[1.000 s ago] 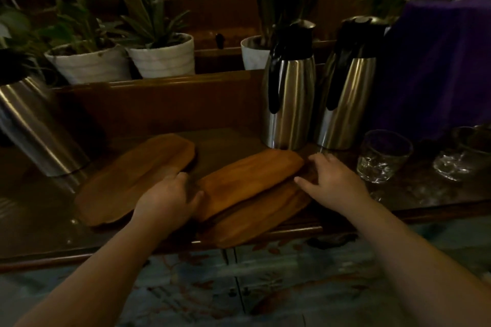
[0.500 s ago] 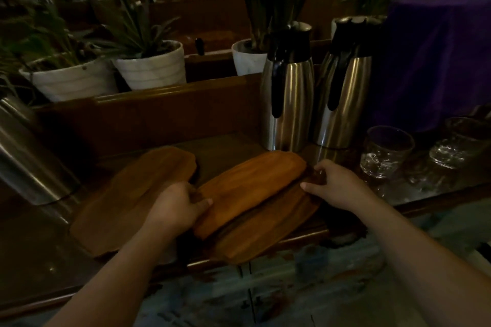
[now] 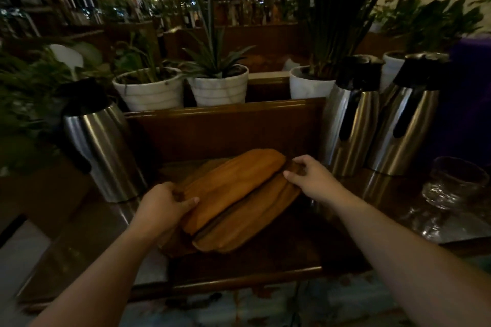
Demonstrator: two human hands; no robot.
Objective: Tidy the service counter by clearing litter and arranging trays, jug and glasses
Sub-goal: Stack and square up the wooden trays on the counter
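Two long wooden trays are stacked, a lighter top tray (image 3: pixel 233 186) over a darker lower tray (image 3: pixel 252 223), and they lie partly on a third tray (image 3: pixel 194 175) beneath. My left hand (image 3: pixel 162 207) grips the stack's near-left end. At the far-right end my right hand (image 3: pixel 310 175) pinches the edge. A steel jug (image 3: pixel 103 151) stands to the left, and two more steel jugs (image 3: pixel 348 125) (image 3: pixel 401 125) stand to the right. A glass (image 3: pixel 451 183) sits at the far right.
The dark wooden counter (image 3: pixel 265 271) has a raised back wall (image 3: pixel 225 125). White plant pots (image 3: pixel 218 87) line the ledge behind it. A purple cloth (image 3: pixel 467 93) hangs at the right. More glassware (image 3: pixel 425 220) glints near the right edge.
Both hands have carried the two stacked trays leftward onto the third tray. The view has swung left and up, bringing the left jug fully into sight.
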